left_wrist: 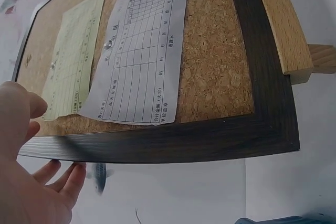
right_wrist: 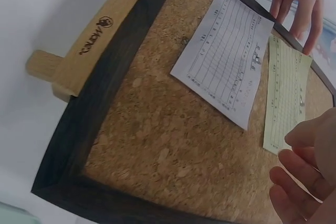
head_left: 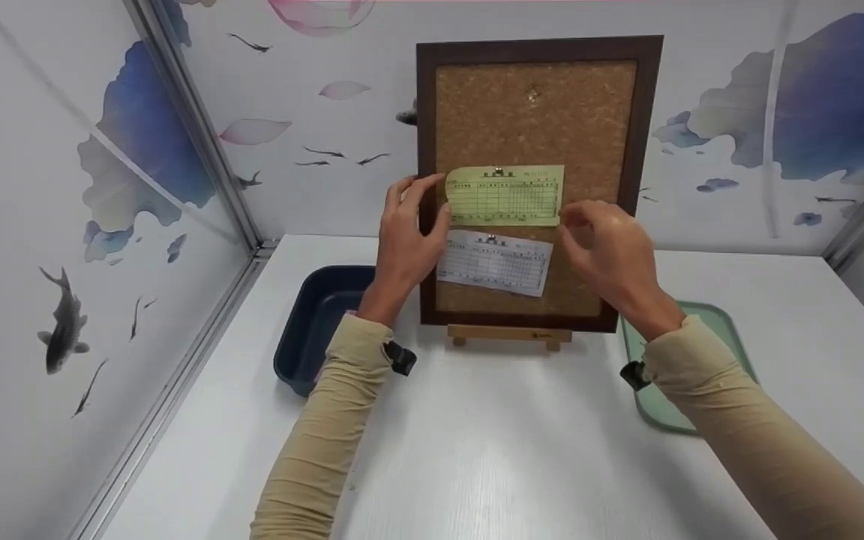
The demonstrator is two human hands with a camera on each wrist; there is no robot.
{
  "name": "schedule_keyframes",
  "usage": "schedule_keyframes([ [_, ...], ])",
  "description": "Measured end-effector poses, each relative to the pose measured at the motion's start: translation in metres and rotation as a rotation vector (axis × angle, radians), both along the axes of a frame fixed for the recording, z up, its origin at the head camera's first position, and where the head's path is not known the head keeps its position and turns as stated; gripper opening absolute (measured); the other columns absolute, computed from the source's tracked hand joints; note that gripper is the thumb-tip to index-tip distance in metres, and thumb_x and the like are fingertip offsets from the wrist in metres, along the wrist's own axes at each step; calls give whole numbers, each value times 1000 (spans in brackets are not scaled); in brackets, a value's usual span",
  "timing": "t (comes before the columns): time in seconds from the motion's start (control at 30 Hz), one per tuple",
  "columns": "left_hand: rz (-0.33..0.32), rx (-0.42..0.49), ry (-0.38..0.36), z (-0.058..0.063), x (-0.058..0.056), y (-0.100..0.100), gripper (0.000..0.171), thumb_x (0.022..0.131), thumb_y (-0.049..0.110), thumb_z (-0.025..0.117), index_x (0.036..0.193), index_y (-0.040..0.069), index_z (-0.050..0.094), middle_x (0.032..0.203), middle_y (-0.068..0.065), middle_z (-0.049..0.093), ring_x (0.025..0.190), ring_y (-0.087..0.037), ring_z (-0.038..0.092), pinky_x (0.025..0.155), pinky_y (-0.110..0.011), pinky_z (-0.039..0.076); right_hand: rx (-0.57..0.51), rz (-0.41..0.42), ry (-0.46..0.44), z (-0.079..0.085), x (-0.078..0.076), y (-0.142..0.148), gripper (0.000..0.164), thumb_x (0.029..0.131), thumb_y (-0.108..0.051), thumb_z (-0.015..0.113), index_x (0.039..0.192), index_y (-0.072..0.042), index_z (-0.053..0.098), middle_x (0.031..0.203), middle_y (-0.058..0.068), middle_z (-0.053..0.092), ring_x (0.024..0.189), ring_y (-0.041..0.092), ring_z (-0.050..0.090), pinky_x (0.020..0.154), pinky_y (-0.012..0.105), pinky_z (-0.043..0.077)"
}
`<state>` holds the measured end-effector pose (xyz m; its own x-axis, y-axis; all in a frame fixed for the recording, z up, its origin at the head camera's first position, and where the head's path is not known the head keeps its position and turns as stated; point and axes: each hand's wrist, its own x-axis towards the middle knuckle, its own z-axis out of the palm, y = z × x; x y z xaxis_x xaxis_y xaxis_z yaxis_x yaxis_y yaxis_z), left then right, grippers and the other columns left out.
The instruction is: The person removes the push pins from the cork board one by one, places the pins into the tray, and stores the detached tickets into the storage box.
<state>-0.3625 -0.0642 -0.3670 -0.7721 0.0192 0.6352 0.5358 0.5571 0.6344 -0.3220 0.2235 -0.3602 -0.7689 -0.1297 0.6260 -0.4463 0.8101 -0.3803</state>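
- Head view: the yellow slip (head_left: 505, 206) is on the board (head_left: 589, 120), just above the white slip (head_left: 493, 264). A pin (head_left: 499, 172) shows at its top edge.
- Key relation: the long axis of the yellow slip runs left to right, between the two hands. Neither hand is clearly nearer.
- Left hand (head_left: 406, 244): at the left end of the yellow slip; the slip lies to its right. Grip released, fingers loosely bent at the board's left edge.
- Right hand (head_left: 616, 251): at the right end; the slip lies to its left. Fingers bent; whether the grip pinches the slip's edge cannot be told.
- Support: the board stands on a stand (head_left: 511, 334) on the tabletop (head_left: 492, 450). Blue tray (head_left: 291, 358) at left, green tray (head_left: 724, 324) at right.
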Motion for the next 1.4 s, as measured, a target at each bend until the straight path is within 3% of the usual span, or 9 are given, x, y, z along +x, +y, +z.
schedule_keyframes([
  [0.17,-16,49,-9,1,-5,1,38,107,25,66,144,16,68,158,-14,50,150,-26,47,115,-46,50,3,9,-27,7,-5,-10,27,102,-15,73,127,-6,73,119,15,77,109,33,73,94,53,60],
  [0.47,-74,222,-91,5,-15,3,30,105,19,70,135,17,72,153,-10,54,138,-22,58,112,-41,54,34,39,-46,16,-15,-27,31,103,-19,73,133,-8,70,116,13,76,104,29,74,85,50,62],
  [0.7,-86,216,-123,4,-19,6,28,104,24,74,131,15,73,142,-7,62,129,-18,56,115,-38,49,42,46,-46,20,-24,-35,32,103,-19,72,134,-8,71,114,12,77,102,28,74,83,50,61],
  [0.87,-86,252,-120,0,-20,8,26,105,25,73,128,13,74,136,-6,64,126,-16,57,116,-38,48,42,47,-65,23,-28,-39,33,103,-18,72,134,-8,70,112,11,76,101,27,72,86,50,59],
  [1.13,-49,354,-82,-5,-24,14,20,107,26,71,122,14,75,127,-5,66,115,-14,61,104,-32,54,21,54,-92,26,-34,-51,31,103,-20,72,133,-11,71,109,7,76,99,24,71,85,49,59],
  [1.4,-43,374,-55,-6,-24,19,19,108,26,70,121,14,75,124,-5,65,106,-14,62,91,-28,54,5,65,-73,29,-38,-61,36,103,-18,71,138,-10,67,108,9,76,98,26,71,84,48,58],
])
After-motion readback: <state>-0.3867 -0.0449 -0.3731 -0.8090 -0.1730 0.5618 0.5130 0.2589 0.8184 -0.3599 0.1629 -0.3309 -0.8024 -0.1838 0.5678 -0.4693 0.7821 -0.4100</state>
